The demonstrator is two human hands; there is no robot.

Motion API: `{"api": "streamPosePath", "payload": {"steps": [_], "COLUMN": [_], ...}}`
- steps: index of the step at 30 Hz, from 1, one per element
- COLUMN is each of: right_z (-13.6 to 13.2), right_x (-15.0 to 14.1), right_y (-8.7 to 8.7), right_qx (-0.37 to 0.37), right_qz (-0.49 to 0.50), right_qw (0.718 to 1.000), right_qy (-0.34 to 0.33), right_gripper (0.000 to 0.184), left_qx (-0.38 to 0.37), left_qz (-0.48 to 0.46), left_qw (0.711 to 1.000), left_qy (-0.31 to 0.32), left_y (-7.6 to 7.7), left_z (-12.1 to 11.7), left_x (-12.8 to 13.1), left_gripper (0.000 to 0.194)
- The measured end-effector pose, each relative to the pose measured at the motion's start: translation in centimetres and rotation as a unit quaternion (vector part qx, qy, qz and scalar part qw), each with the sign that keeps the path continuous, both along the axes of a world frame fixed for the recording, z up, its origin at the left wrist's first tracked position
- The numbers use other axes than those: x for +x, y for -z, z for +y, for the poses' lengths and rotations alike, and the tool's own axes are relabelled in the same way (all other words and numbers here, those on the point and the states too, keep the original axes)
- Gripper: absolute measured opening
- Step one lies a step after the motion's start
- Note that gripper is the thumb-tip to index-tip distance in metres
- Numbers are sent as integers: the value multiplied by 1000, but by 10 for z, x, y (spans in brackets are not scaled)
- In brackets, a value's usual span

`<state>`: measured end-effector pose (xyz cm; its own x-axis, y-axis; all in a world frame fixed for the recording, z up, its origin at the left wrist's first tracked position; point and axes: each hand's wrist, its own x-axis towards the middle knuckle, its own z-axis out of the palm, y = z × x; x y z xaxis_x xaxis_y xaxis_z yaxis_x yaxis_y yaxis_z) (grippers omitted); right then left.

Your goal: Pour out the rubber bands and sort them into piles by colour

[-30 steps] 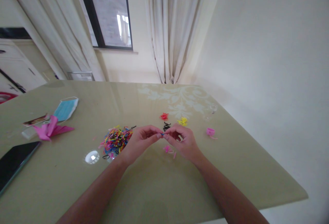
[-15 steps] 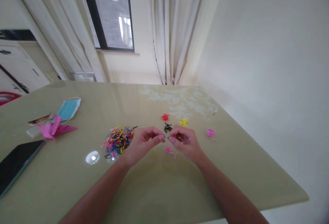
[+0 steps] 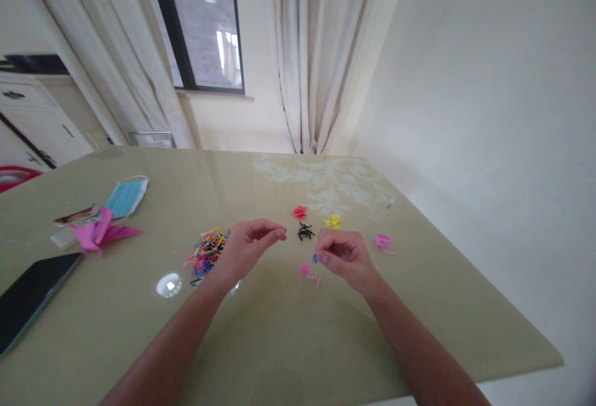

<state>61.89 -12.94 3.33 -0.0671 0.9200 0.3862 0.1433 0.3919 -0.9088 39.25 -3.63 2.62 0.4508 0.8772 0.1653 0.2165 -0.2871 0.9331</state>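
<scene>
My right hand [image 3: 345, 258] pinches a small blue elastic band [image 3: 315, 259] between thumb and forefinger, just above the table. To its left, my left hand [image 3: 249, 248] is closed in a pinch. A speck of red shows at its fingertips, too small to name. Beside and partly behind the left hand lies a mixed heap of coloured elastic bands [image 3: 208, 252]. Small sorted piles sit around the hands: red bands [image 3: 300, 212], black bands [image 3: 305, 231], yellow bands [image 3: 333, 221] and pink bands [image 3: 307, 270].
Right of the hands is a pink coiled item [image 3: 383, 241]. On the left of the table [image 3: 279, 344] lie a black phone-like device [image 3: 37, 294], a pink folded shape [image 3: 103, 232] and a blue face mask [image 3: 126, 198]. A wall [image 3: 488, 114] borders the right side.
My hands have moved apart. The left went left and slightly up, away from the blue band that both fingertips held. The right shifted a little to the right, keeping the band.
</scene>
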Motion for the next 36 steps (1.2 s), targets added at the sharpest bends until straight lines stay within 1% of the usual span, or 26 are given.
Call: {"api": "streamPosePath", "payload": {"steps": [1,2,4,6,7,9,11,14,17,20,23,25,27,28,29,31,34,36], "right_z": [0,1,1,2,2,4,5,6,7,10,13,17,20,21,22,21,17,12], "right_x": [3,6,17,31,40,59,78,99,111,116,117,112,97,86,74,46,10,-6], "right_y": [-2,-4,-10,-16,-18,-19,-17,-10,-3,1,2,2,3,3,4,7,9,8], "right_qx": [-4,-11,-35,-65,-78,-105,-138,-174,-189,-199,-186,-145,-97,-79,-71,-63,-43,-15], "right_qz": [-2,-8,-44,-120,-162,-223,-248,-259,-273,-294,-307,-302,-275,-252,-231,-190,-150,-124], "right_qw": [1000,1000,998,990,983,968,958,950,943,935,932,938,949,956,964,976,987,991], "right_qy": [-5,-12,-30,-45,-48,-47,-44,-27,-3,20,45,84,118,126,114,81,44,53], "right_gripper": [35,35,33,30,29,28,27,25,19,9,9,13,19,22,24,25,31,31], "left_qx": [43,88,152,167,163,148,141,141,139,140,125,85,34,8,-15,-58,-88,-87], "left_qz": [72,154,303,405,436,469,478,469,446,395,296,204,88,29,-27,-107,-164,-175], "left_qw": [996,983,938,896,882,869,865,870,881,903,940,969,992,997,998,992,983,980], "left_qy": [-25,-43,-67,-73,-71,-60,-54,-62,-77,-98,-112,-110,-89,-73,-56,-27,6,26], "left_y": [2,4,9,15,17,20,22,23,23,20,16,14,14,15,15,14,10,8], "left_z": [6,12,20,26,27,30,33,36,37,35,32,30,25,21,17,7,-7,-14], "left_x": [-4,-9,-20,-29,-33,-38,-41,-41,-39,-36,-28,-21,-11,-7,-2,6,13,15], "left_gripper": [31,29,25,25,26,26,21,21,19,20,20,22,27,30,33,37,36,32]}}
